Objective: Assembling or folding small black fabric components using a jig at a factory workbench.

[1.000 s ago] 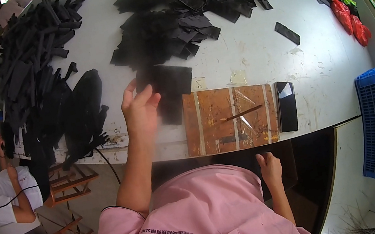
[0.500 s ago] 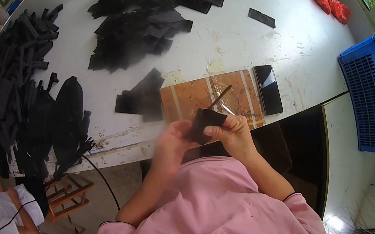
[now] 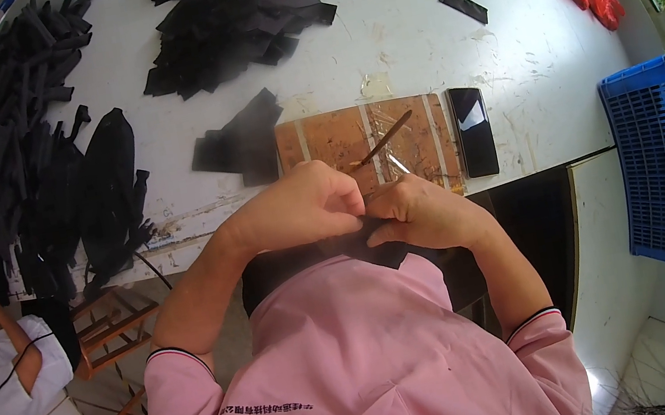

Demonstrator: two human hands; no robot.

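Note:
Close to my body, both hands hold a black fabric-like piece [image 3: 346, 243] between them, its lower part blending into the dark area behind. My left hand [image 3: 305, 205] is closed on it, fingers curled inward. The right hand [image 3: 429, 212] pinches it with the thumb; its other fingers are folded. Just beyond the hands lies a brown board [image 3: 321, 140] with pale tape strips. On that board rest a thin dark stick-like tool [image 3: 387, 137] and a short pale, shiny tool [image 3: 398, 164], partly hidden by my right hand.
Black flat pieces [image 3: 246, 144] lie left of the board, with a larger heap [image 3: 231, 34] farther back. Black strips [image 3: 19, 94] pile up on the left. A phone [image 3: 474, 133] sits right of the board. A blue crate [image 3: 658, 159] stands right. Another person [image 3: 20, 351] works at left.
Both hands have drawn back toward my body with the black piece. My left hand has turned over it, and the piece is now mostly hidden. The table view has shifted upward.

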